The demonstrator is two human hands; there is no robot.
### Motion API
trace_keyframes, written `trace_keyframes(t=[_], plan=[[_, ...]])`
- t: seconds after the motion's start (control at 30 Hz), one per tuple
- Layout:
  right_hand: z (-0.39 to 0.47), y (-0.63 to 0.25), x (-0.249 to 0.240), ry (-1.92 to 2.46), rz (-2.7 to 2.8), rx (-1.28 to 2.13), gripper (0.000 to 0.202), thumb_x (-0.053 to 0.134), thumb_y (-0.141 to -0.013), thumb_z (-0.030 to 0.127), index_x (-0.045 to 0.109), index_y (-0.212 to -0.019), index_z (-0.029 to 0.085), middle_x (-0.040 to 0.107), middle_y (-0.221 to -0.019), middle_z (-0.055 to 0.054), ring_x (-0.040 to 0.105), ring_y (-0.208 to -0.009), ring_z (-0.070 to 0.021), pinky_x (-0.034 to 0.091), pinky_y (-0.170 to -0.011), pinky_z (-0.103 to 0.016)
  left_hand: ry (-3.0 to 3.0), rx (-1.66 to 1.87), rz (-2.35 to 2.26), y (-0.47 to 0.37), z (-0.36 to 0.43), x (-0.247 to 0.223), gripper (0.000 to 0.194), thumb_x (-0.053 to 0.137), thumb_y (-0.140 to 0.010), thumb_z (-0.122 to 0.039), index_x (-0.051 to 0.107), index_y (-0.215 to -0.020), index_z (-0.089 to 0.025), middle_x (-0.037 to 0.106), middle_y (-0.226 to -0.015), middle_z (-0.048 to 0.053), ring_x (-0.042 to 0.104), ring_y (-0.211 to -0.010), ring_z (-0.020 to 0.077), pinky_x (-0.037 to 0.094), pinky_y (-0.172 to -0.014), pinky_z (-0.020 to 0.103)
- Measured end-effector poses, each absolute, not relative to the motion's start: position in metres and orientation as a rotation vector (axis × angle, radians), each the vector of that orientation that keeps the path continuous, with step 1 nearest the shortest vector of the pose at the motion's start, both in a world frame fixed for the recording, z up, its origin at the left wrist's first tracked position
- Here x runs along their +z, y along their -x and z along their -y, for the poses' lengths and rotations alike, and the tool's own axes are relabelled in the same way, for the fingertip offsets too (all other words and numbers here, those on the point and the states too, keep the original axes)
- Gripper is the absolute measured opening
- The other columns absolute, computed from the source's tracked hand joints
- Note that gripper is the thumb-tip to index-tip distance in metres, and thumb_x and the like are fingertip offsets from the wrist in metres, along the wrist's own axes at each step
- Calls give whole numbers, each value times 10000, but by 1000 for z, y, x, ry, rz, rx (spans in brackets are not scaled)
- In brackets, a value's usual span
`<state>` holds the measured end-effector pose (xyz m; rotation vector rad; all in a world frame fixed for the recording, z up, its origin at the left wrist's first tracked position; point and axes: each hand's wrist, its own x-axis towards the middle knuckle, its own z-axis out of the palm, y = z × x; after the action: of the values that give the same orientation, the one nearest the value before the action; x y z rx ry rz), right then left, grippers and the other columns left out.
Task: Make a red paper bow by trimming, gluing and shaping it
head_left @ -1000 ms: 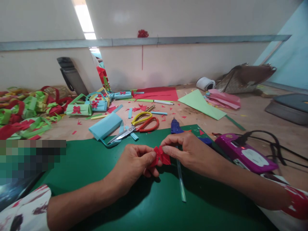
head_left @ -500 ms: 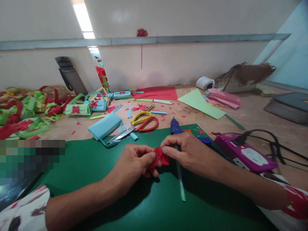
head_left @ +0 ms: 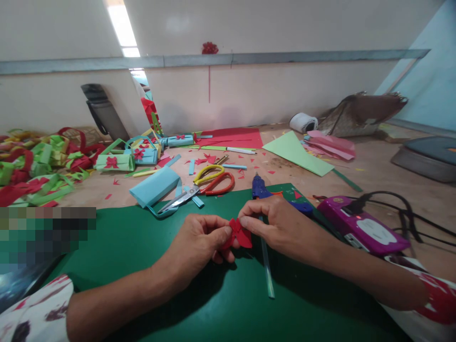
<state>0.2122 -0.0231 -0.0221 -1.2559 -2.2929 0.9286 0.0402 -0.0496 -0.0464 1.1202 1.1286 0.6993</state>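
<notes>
A small red paper bow (head_left: 241,235) is held between both hands above the green mat (head_left: 149,311). My left hand (head_left: 204,237) pinches its left side between thumb and fingers. At its upper right edge, my right hand (head_left: 269,221) has thumb and forefinger pressed on the paper. Behind the right hand lies a blue glue gun (head_left: 261,187), with a clear glue stick (head_left: 267,273) on the mat below. Scissors with yellow and red handles (head_left: 215,183) and a folded light blue paper bag (head_left: 156,185) lie beyond the mat's back edge.
Green, red and yellow paper bags (head_left: 39,166) are heaped at the left. A purple power strip (head_left: 363,225) with black cables sits at the right. Green paper (head_left: 301,154), pink paper (head_left: 333,145), a pen (head_left: 240,150) and red scraps lie farther back, near a brown handbag (head_left: 359,114).
The red bow has turned slightly between my fingers, its lower right flap now spread a little more. Both hands stay in nearly the same place.
</notes>
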Motion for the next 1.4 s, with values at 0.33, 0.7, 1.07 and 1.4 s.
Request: trace_keyframes(t=[0.33, 0.7, 1.07, 1.4], plan=[[24, -208, -23, 1302, 2276, 889, 248, 463, -797, 146, 639, -626, 182, 664, -617, 28, 568, -578, -106, 387, -532, -208, -1110, 667, -1154, -43, 49, -42, 166, 550, -785, -237, 615, -705, -107, 648, -653, 21, 557, -505, 72, 372, -466, 161], [28, -206, -24, 1339, 2284, 778, 236, 464, -821, 173, 594, -624, 179, 618, -604, 24, 539, -556, -105, 366, -529, -226, -1118, 637, -1145, -40, 48, -41, 136, 614, -712, -235, 627, -750, -106, 641, -694, 32, 535, -533, 81, 394, -468, 171], [30, -204, -28, 1332, 2386, 554, 211, 473, -817, 132, 596, -650, 171, 624, -624, -6, 543, -589, -129, 370, -596, -259, -1031, 590, -1110, -38, 46, -42, 198, 608, -727, -322, 557, -765, -135, 660, -725, 49, 614, -551, 115, 390, -451, 173], [33, -205, -30, 1250, 2487, 484, 183, 471, -844, 169, 617, -733, 177, 635, -692, -13, 530, -660, -151, 361, -634, -285, -1040, 568, -1125, -40, 42, -41, 181, 614, -723, -306, 551, -764, -142, 643, -712, 22, 638, -554, 125, 406, -444, 175]])
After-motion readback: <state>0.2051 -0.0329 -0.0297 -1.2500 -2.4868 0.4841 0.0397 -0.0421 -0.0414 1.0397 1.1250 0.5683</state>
